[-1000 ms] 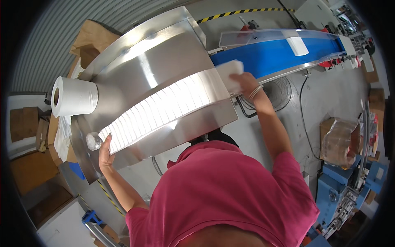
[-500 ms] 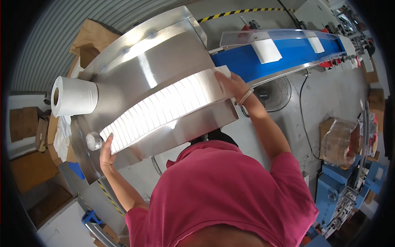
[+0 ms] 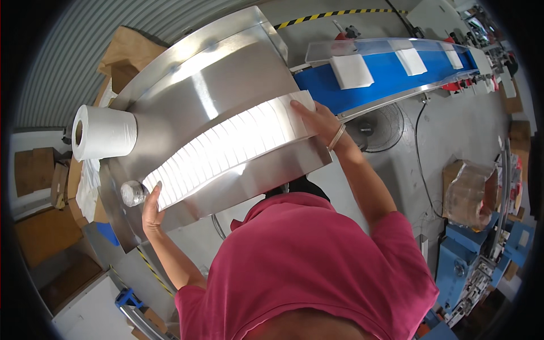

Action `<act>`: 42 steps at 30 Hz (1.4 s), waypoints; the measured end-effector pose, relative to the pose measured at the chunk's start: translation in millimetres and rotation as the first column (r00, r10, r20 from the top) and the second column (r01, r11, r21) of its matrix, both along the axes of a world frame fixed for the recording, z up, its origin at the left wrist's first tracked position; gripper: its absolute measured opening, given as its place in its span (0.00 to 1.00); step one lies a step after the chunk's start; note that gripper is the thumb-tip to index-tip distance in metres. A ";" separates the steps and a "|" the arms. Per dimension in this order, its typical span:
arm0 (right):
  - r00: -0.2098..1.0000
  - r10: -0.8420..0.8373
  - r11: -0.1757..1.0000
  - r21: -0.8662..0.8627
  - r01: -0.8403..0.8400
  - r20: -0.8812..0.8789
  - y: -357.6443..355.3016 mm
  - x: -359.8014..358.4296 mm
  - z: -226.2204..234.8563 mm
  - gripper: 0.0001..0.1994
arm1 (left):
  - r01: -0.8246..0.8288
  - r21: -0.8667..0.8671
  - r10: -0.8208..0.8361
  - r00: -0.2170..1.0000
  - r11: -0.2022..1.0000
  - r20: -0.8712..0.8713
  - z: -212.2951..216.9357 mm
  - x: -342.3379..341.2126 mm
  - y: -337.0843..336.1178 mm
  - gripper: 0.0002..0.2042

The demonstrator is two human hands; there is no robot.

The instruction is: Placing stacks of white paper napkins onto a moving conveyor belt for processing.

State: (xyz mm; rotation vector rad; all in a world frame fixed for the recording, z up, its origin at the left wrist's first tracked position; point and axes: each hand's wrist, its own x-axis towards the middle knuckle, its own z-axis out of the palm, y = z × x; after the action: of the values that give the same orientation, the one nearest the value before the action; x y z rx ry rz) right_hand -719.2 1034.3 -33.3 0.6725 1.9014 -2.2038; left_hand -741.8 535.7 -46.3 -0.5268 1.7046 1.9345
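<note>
Row of white pads (image 3: 226, 150): a long line of stacked white tissue pads lies across the steel tabletop (image 3: 226, 85), from lower left to centre of the frame, bracketed at both ends by the hands.
Right hand (image 3: 317, 122): flat against the row's right end, fingers spread on the end pad — a second ago it was out at the belt's mouth with a pad under it, so that pad has gone off.
Left hand (image 3: 152, 207): fingers upright and loosely open, pressed to the row's left end, unmoved.
Blue belt (image 3: 391, 71): upper right — three white pads ride it, spaced apart; the nearest (image 3: 351, 71) has travelled away from the hand.
Meaning: the feed looks steady, one pad released, the row closed up again.
Paper roll (image 3: 102, 133): at the left edge.
</note>
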 end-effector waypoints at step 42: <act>0.992 -0.008 1.000 0.030 0.004 0.123 9.5 -6.8 -15.5 0.26 | 0.069 -0.064 -0.069 0.998 0.996 -0.004 3.5 -7.6 34.3 0.27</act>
State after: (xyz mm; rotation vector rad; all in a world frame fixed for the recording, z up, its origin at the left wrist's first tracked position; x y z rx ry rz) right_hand -726.0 1043.8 -48.9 0.8003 1.8767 -2.0886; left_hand -749.4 570.0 -42.8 -0.4792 1.7705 1.8407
